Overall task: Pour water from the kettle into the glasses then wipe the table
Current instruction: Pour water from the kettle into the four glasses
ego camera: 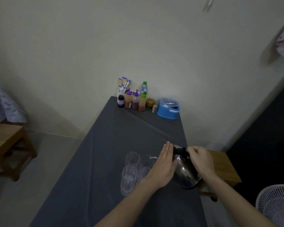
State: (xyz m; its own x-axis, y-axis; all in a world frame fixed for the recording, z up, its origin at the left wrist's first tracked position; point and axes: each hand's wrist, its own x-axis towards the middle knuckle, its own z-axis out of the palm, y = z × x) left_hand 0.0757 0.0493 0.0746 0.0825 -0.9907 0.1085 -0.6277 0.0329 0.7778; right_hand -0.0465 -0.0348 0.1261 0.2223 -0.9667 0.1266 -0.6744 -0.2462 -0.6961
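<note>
A shiny steel kettle with a black handle stands on the grey-clothed table, near its right edge. My right hand grips the black handle at the top. My left hand lies flat, fingers together, against the kettle's left side. Left of the kettle stand several clear glasses: one at the far left, one in front of it, and two more partly hidden behind my left hand. The kettle's spout points toward the glasses.
At the table's far end stand sauce bottles, a water bottle, a chopstick holder, a small brown pot and a blue plastic box. A wooden stool sits right of the table, a white fan at bottom right, wooden furniture at left.
</note>
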